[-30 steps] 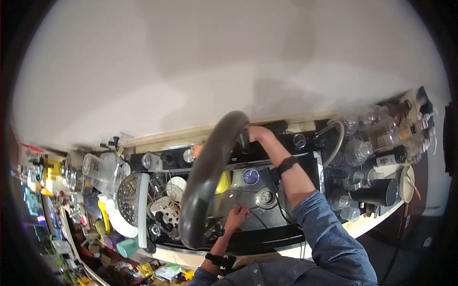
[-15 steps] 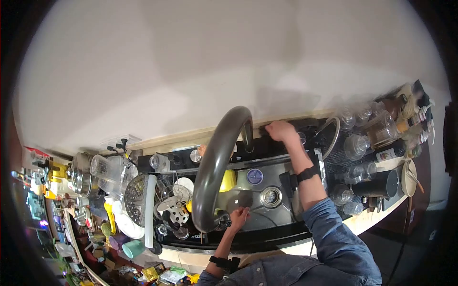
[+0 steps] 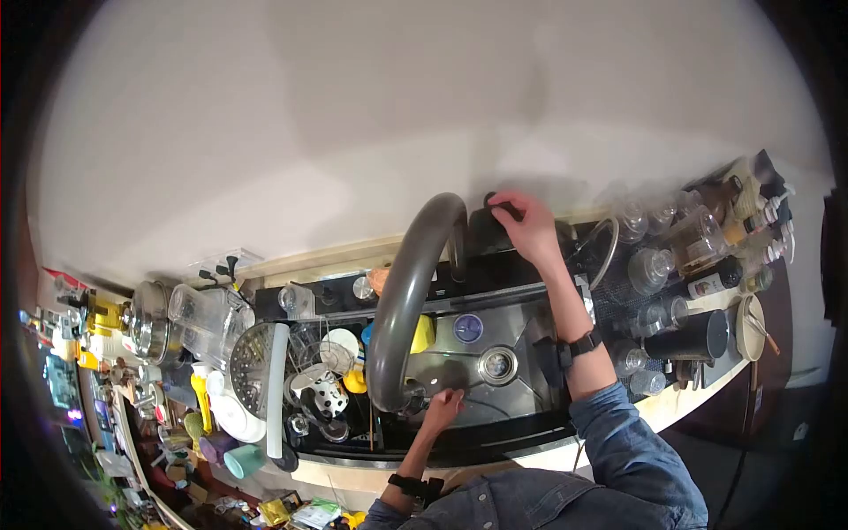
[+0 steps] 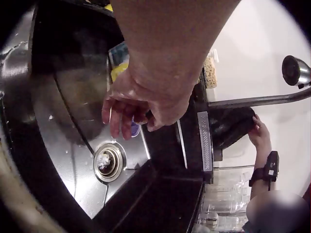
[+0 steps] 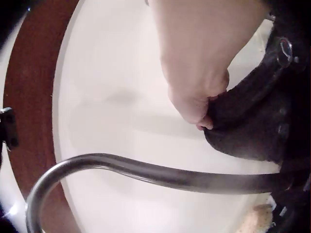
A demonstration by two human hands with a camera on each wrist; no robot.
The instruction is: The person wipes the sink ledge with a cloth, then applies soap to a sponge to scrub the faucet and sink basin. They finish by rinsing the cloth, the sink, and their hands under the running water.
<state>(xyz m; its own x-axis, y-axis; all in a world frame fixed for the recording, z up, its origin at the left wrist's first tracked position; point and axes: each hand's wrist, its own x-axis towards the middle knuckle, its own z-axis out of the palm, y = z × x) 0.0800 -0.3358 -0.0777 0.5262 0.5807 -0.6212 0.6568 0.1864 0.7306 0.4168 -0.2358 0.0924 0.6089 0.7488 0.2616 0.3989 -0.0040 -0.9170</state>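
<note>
With thumb and fingertips, my right hand (image 3: 533,231) pinches the edge of a dark cloth (image 3: 488,233) behind the sink, against the wall. In the right wrist view the cloth (image 5: 250,121) hangs from the fingers as a wide folded flap, its lower part running into the dark ledge. The arched dark faucet (image 3: 402,305) stands left of that hand. My left hand (image 3: 444,409) hovers over the sink (image 3: 459,380), near the faucet's spout end. Its fingers (image 4: 116,116) hang loosely curled and look wet, with nothing visibly held. A metal drain (image 4: 108,162) lies below it.
A purple round item (image 3: 468,329) and a yellow item (image 3: 423,334) lie in the sink. Left of the faucet, a rack holds dishes, including a spotted cup (image 3: 330,397). Clear jars (image 3: 652,269) and a black canister (image 3: 698,335) crowd the right counter.
My right hand has gone from beside the faucet to the right, taken hold of the dark cloth and raised its edge. My left hand stays over the sink.
</note>
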